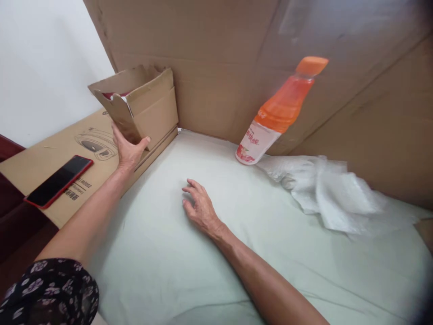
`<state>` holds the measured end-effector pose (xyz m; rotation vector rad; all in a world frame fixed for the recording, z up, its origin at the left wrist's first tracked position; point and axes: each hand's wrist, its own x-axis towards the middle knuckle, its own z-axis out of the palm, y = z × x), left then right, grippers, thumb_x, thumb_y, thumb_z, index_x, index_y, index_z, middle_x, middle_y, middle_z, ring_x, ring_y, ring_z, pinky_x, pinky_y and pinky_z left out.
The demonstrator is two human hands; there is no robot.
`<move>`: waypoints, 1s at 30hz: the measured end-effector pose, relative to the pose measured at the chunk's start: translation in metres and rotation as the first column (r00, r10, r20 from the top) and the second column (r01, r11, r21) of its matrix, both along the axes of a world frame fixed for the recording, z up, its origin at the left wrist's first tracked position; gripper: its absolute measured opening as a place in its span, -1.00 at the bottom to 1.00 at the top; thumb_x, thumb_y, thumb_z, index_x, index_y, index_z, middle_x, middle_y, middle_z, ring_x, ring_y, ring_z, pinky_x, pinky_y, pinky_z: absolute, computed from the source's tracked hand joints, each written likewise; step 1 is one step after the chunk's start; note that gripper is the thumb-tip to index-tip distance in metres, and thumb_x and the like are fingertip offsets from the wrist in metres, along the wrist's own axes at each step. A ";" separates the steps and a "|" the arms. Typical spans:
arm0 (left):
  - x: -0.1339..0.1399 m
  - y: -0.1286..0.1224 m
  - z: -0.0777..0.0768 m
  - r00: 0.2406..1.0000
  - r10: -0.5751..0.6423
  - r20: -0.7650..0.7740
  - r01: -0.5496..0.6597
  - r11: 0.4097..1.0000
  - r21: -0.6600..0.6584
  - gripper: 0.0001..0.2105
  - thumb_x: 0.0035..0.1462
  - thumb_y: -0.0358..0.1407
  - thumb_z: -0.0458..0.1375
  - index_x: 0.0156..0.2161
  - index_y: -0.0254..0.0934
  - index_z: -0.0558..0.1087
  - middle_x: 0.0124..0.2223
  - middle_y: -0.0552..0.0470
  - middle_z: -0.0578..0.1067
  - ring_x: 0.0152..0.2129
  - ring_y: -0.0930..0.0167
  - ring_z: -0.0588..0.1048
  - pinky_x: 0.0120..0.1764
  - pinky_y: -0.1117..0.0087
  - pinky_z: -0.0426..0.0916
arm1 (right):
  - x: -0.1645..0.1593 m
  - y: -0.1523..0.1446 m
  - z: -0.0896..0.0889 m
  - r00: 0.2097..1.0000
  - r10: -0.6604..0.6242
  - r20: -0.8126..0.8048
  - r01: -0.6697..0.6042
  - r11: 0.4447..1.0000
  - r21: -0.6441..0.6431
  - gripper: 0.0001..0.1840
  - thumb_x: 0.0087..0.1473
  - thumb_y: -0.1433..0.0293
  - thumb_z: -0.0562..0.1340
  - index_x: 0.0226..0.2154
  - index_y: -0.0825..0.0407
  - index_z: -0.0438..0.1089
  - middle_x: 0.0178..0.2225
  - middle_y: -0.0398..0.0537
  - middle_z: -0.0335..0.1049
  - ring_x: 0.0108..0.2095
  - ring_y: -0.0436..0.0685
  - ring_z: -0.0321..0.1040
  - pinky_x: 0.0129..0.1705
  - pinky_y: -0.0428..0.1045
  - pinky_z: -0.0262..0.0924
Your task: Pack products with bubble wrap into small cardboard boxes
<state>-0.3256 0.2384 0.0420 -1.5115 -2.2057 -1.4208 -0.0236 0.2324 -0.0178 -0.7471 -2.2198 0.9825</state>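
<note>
My left hand (127, 146) is at the lower near corner of an open-topped cardboard box (157, 113), with the thumb on its right face and the fingers round the left side. Something dark red and white shows inside the box, mostly hidden by its walls. The box stands on a flat printed carton (67, 140). My right hand (200, 205) holds nothing. Its fingers are slightly bent and apart, over the pale green sheet (162, 262); whether it touches the sheet I cannot tell.
An orange-capped drink bottle (280, 113) stands at the back, seen tilted. Beside it lies crumpled clear plastic wrap (331, 194). A phone in a red case (59, 180) rests on the printed carton. Tall cardboard walls (216, 76) close off the back and right.
</note>
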 end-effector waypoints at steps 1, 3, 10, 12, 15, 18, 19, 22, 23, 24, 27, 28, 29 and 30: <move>0.014 -0.008 -0.003 0.996 0.084 0.039 -0.085 0.996 0.024 -0.07 0.21 0.07 0.19 0.42 -0.43 -0.14 0.51 -0.37 -0.14 0.46 -0.07 -0.31 0.41 -0.26 -0.23 | -0.002 0.000 0.000 1.000 -0.018 0.008 0.018 1.000 -0.006 -0.60 0.11 0.44 0.21 0.03 0.00 0.46 0.30 0.16 0.27 0.30 0.31 0.23 0.34 0.31 0.15; 0.054 -0.029 -0.016 0.989 0.122 0.084 -0.124 0.992 0.020 -0.01 0.14 0.06 0.27 0.44 -0.42 -0.11 0.49 -0.40 -0.06 0.46 -0.12 -0.16 0.39 -0.28 -0.10 | -0.008 -0.004 0.003 0.996 -0.055 0.066 0.053 0.998 0.021 -0.61 0.12 0.46 0.22 0.03 0.01 0.46 0.31 0.16 0.26 0.29 0.28 0.24 0.35 0.26 0.15; 0.168 -0.103 -0.066 0.902 -0.311 0.299 0.392 0.881 -0.264 -0.37 0.34 0.06 -0.02 0.44 0.09 0.00 0.31 -0.04 0.40 0.27 -0.03 0.36 0.29 -0.29 0.21 | 0.014 -0.031 0.011 0.921 0.097 0.377 -0.232 0.915 0.331 -0.78 0.19 0.39 0.23 -0.12 0.05 0.51 0.05 0.00 0.54 0.16 0.16 0.36 0.23 0.02 0.24; 0.183 -0.107 -0.070 0.897 -0.400 0.190 0.442 0.829 -0.342 -0.39 0.34 0.09 -0.10 0.43 0.05 0.06 0.27 -0.07 0.43 0.26 -0.07 0.36 0.28 -0.31 0.19 | 0.055 -0.042 0.015 0.884 0.119 0.452 -0.325 0.851 0.413 -0.76 0.28 0.34 0.17 -0.08 0.01 0.50 0.09 -0.06 0.52 0.18 0.13 0.35 0.14 0.01 0.29; 0.207 -0.111 -0.070 0.858 -0.509 -0.071 0.429 0.786 -0.445 -0.37 0.31 0.09 -0.09 0.36 -0.19 0.23 0.30 -0.27 0.37 0.29 -0.15 0.28 0.29 -0.31 0.13 | 0.147 -0.059 0.038 0.861 -0.011 0.508 -0.256 0.854 0.452 -0.84 0.26 0.21 0.22 -0.18 -0.17 0.51 0.12 -0.33 0.50 0.17 0.02 0.37 0.11 -0.06 0.29; 0.233 -0.119 -0.070 0.783 -0.583 -0.218 0.418 0.752 -0.509 -0.42 0.32 0.04 -0.09 0.27 -0.26 0.34 0.34 -0.34 0.32 0.33 -0.11 0.23 0.31 -0.26 0.07 | 0.256 -0.062 0.085 0.808 -0.410 0.423 0.154 0.840 0.521 -0.78 0.24 0.39 0.19 -0.10 -0.07 0.51 0.21 -0.05 0.43 0.26 0.17 0.29 0.27 0.08 0.15; 0.241 -0.122 -0.069 0.758 -0.604 -0.245 0.425 0.743 -0.517 -0.44 0.32 0.03 -0.08 0.25 -0.24 0.36 0.35 -0.32 0.31 0.34 -0.08 0.23 0.32 -0.24 0.06 | 0.292 -0.059 0.104 0.738 -0.569 0.363 0.320 0.769 0.554 -0.72 0.24 0.43 0.17 -0.04 -0.05 0.50 0.24 0.04 0.39 0.29 0.24 0.24 0.29 0.16 0.09; 0.258 -0.127 -0.067 0.720 -0.630 -0.293 0.429 0.735 -0.526 -0.47 0.31 0.01 -0.06 0.25 -0.19 0.37 0.35 -0.26 0.32 0.35 -0.02 0.21 0.33 -0.18 0.06 | 0.387 -0.043 0.159 0.395 -0.897 0.199 0.622 0.421 0.661 -0.53 0.24 0.37 0.20 0.17 0.14 0.35 0.35 0.36 0.16 0.38 0.44 0.00 0.32 0.36 -0.17; 0.261 -0.127 -0.066 0.719 -0.626 -0.301 0.422 0.738 -0.527 -0.47 0.32 0.01 -0.06 0.26 -0.19 0.36 0.34 -0.25 0.32 0.34 -0.01 0.21 0.33 -0.16 0.07 | 0.412 -0.037 0.173 0.217 -0.960 0.178 0.664 0.279 0.694 -0.45 0.20 0.31 0.24 0.19 0.20 0.32 0.32 0.46 0.18 0.35 0.49 0.04 0.26 0.37 -0.13; 0.262 -0.127 -0.065 0.721 -0.621 -0.309 0.412 0.742 -0.529 -0.47 0.32 0.00 -0.06 0.26 -0.19 0.36 0.34 -0.25 0.33 0.34 -0.01 0.22 0.32 -0.15 0.08 | 0.433 -0.032 0.184 0.109 -0.966 0.236 0.679 0.246 0.692 -0.44 0.22 0.25 0.24 0.16 0.26 0.33 0.22 0.52 0.29 0.28 0.49 0.15 0.21 0.35 -0.08; 0.263 -0.127 -0.063 0.721 -0.610 -0.328 0.393 0.751 -0.531 -0.45 0.33 0.01 -0.09 0.25 -0.26 0.38 0.34 -0.29 0.33 0.33 -0.01 0.23 0.31 -0.14 0.10 | 0.470 -0.025 0.197 -0.029 -0.894 0.448 0.743 0.280 0.608 -0.65 0.23 0.26 0.20 -0.16 0.25 0.48 -0.14 0.42 0.52 -0.05 0.34 0.39 -0.03 0.21 0.08; 0.262 -0.127 -0.063 0.720 -0.610 -0.333 0.392 0.752 -0.531 -0.43 0.34 0.03 -0.10 0.24 -0.29 0.39 0.34 -0.31 0.33 0.33 -0.02 0.24 0.31 -0.14 0.11 | 0.474 -0.026 0.196 -0.018 -0.871 0.490 0.754 0.310 0.579 -0.72 0.22 0.30 0.20 -0.28 0.19 0.49 -0.23 0.35 0.53 -0.14 0.29 0.40 -0.11 0.16 0.09; 0.261 -0.126 -0.063 0.719 -0.610 -0.334 0.393 0.752 -0.529 -0.42 0.34 0.04 -0.11 0.23 -0.32 0.40 0.33 -0.33 0.33 0.32 -0.03 0.24 0.30 -0.14 0.12 | 0.475 -0.030 0.195 0.005 -0.861 0.509 0.751 0.339 0.567 -0.76 0.21 0.32 0.20 -0.37 0.14 0.46 -0.29 0.29 0.53 -0.22 0.25 0.38 -0.17 0.13 0.08; 0.260 -0.126 -0.063 0.719 -0.610 -0.332 0.398 0.754 -0.523 -0.40 0.34 0.05 -0.12 0.22 -0.34 0.41 0.33 -0.34 0.34 0.32 -0.03 0.24 0.30 -0.14 0.12 | 0.475 -0.036 0.193 0.033 -0.862 0.506 0.737 0.364 0.570 -0.77 0.20 0.33 0.21 -0.43 0.10 0.43 -0.34 0.23 0.52 -0.29 0.22 0.36 -0.23 0.10 0.06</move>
